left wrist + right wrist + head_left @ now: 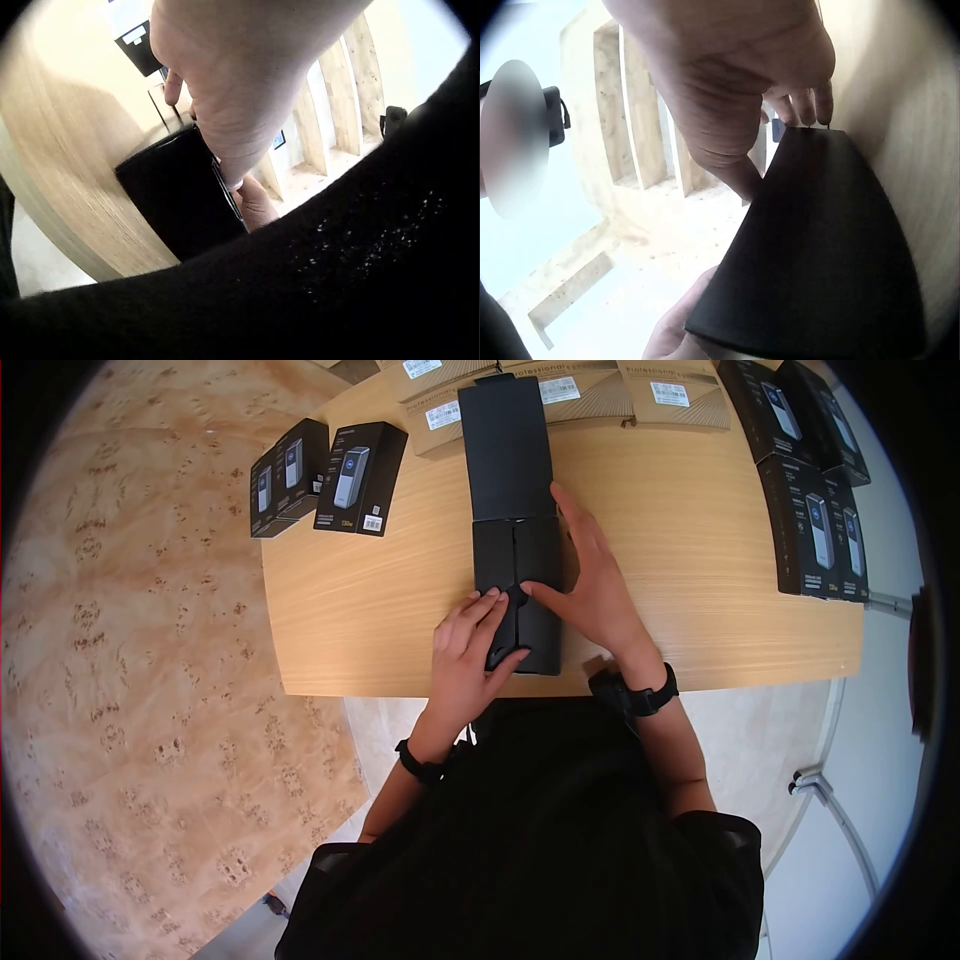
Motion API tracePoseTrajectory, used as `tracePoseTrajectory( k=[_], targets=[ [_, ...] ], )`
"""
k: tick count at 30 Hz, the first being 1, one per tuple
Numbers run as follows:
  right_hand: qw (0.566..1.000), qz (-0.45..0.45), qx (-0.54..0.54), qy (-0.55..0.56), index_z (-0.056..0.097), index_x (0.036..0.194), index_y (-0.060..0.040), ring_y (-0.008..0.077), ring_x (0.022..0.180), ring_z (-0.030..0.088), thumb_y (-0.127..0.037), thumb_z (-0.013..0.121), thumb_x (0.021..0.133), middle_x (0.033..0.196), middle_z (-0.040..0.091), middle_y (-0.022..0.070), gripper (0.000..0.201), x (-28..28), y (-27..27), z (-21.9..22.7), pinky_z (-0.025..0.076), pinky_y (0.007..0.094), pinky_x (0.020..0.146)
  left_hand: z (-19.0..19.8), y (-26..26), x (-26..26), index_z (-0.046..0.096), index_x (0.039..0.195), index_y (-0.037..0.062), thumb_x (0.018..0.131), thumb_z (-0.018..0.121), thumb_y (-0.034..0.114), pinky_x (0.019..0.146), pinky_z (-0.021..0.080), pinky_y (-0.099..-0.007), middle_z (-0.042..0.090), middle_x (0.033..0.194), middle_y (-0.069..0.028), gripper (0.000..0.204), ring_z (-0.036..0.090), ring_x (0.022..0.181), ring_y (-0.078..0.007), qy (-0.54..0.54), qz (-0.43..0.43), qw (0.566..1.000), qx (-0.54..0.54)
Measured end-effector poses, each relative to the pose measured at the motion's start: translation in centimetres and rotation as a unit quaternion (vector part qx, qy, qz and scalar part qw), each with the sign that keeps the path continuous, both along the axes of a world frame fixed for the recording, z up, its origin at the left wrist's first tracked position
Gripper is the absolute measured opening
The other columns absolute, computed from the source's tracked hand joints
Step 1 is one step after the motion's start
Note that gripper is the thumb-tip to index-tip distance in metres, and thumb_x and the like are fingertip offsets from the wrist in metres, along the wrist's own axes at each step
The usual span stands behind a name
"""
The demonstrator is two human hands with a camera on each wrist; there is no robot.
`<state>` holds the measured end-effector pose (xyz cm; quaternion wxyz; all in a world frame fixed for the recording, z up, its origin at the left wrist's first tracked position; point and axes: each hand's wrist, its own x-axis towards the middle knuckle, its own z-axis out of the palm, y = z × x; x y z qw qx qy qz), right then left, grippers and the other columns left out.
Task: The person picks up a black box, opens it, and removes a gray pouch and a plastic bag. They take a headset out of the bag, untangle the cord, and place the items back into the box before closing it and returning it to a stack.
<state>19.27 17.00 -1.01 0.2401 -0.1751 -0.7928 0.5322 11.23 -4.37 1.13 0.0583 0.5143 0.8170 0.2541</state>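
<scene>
A long black box (541,628) lies at the table's front edge, its lid (508,452) folded out flat toward the back. Two inner flaps meet along a lengthwise seam on top. My left hand (464,652) rests on the left flap, fingertips at the seam and thumb near the front end. Along the box's right side extends my right hand (598,592), its thumb touching the seam and its fingers reaching toward the lid. Both wrist views show the box's dark side walls (176,195) (825,247) beneath the hands. What lies under the flaps is hidden.
Small black printed boxes stand at the back left (360,478) and in a group at the right edge (815,530). Flat brown cartons (675,398) with white labels line the back of the wooden table (690,550).
</scene>
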Motion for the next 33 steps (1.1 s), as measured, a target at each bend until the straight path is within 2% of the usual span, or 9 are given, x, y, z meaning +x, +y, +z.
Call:
tracePoseTrajectory(
  k=[4,9,10,12,14,20,23,29,33],
  targets=[
    [0.998,-0.016,-0.017,0.051,0.026,0.165,-0.0097,0.0443,0.146,0.043,-0.002,0.085,0.076,0.156,0.047,0.0217,0.108,0.1,-0.3,0.0,0.038,0.0476,0.120,0.2,0.0,0.1,0.059,0.146,0.0021,0.083,0.085,0.022,0.114,0.039,-0.0478,0.056,0.150,-0.0134,0.071,0.051,0.137,-0.0388,0.016,-0.001,1.000,-0.007],
    [0.996,0.011,0.001,0.084,0.052,0.151,-0.0105,0.0398,0.141,0.049,0.008,0.071,0.081,0.151,0.051,0.0191,0.075,0.7,-0.4,0.2,0.043,0.0450,0.115,-0.2,-0.9,0.9,0.059,0.145,0.0026,0.085,0.081,0.023,0.112,0.039,-0.0484,0.055,0.151,-0.0163,0.067,0.052,0.136,-0.0402,-0.023,0.032,0.997,-0.063],
    [0.996,0.023,0.028,0.077,0.058,0.147,-0.0106,0.0386,0.139,0.050,0.010,0.068,0.082,0.150,0.052,0.0185,0.069,1.0,-0.2,0.2,0.045,0.0442,0.113,-1.5,-1.7,0.9,0.060,0.143,0.0020,0.085,0.079,0.017,0.113,0.039,-0.0497,0.057,0.145,-0.0190,0.063,0.052,0.134,-0.0425,0.006,0.004,1.000,-0.024],
    [0.996,0.026,0.000,0.081,0.066,0.138,-0.0106,0.0364,0.133,0.055,0.012,0.064,0.084,0.149,0.052,0.0179,0.058,1.3,-0.4,-0.2,0.048,0.0431,0.109,-2.7,-2.2,0.1,0.063,0.136,0.0015,0.081,0.079,0.017,0.109,0.040,-0.0543,0.058,0.141,-0.0218,0.059,0.050,0.133,-0.0466,-0.075,-0.025,0.997,-0.012],
    [0.996,0.036,-0.038,0.073,0.071,0.132,-0.0107,0.0352,0.127,0.058,0.013,0.061,0.085,0.150,0.051,0.0174,0.054,1.8,-0.5,-0.4,0.050,0.0427,0.105,-2.7,-1.7,0.9,0.061,0.137,0.0005,0.077,0.078,0.014,0.113,0.038,-0.0577,0.050,0.148,-0.0265,0.063,0.043,0.139,-0.0511,-0.123,0.024,0.990,0.066],
    [0.995,0.052,-0.063,0.055,0.072,0.130,-0.0104,0.0350,0.119,0.063,0.004,0.063,0.090,0.155,0.049,0.0177,0.043,2.6,-0.5,-0.7,0.053,0.0438,0.099,-1.8,-1.4,0.7,0.053,0.148,0.0018,0.075,0.080,0.011,0.118,0.035,-0.0521,0.033,0.161,-0.0285,0.078,0.035,0.148,-0.0478,-0.135,0.008,0.988,0.074],
    [0.998,0.041,-0.030,0.047,0.071,0.130,-0.0105,0.0356,0.122,0.061,-0.004,0.067,0.092,0.155,0.049,0.0170,0.039,2.7,-0.5,-0.6,0.051,0.0448,0.102,-2.4,-2.3,1.0,0.046,0.154,0.0006,0.074,0.079,0.005,0.120,0.036,-0.0493,0.032,0.163,-0.0242,0.087,0.034,0.150,-0.0416,-0.266,0.074,0.949,0.150],
    [0.996,0.015,0.062,0.057,0.071,0.129,-0.0112,0.0379,0.123,0.058,-0.010,0.072,0.090,0.155,0.050,0.0153,0.039,2.1,-1.0,-1.3,0.048,0.0463,0.107,0.1,-2.5,0.3,0.051,0.155,0.0080,0.077,0.084,0.011,0.118,0.038,-0.0495,0.024,0.165,-0.0288,0.085,0.033,0.151,-0.0440,-0.131,-0.006,0.991,0.025],
    [0.996,0.016,0.076,0.037,0.070,0.129,-0.0117,0.0394,0.122,0.058,-0.009,0.072,0.090,0.155,0.050,0.0149,0.039,2.3,-0.9,-0.8,0.049,0.0470,0.105,0.7,-2.1,0.5,0.056,0.152,0.0144,0.078,0.084,0.009,0.120,0.036,-0.0500,0.020,0.170,-0.0222,0.079,0.032,0.152,-0.0412,-0.114,-0.032,0.993,0.005]
  ],
)
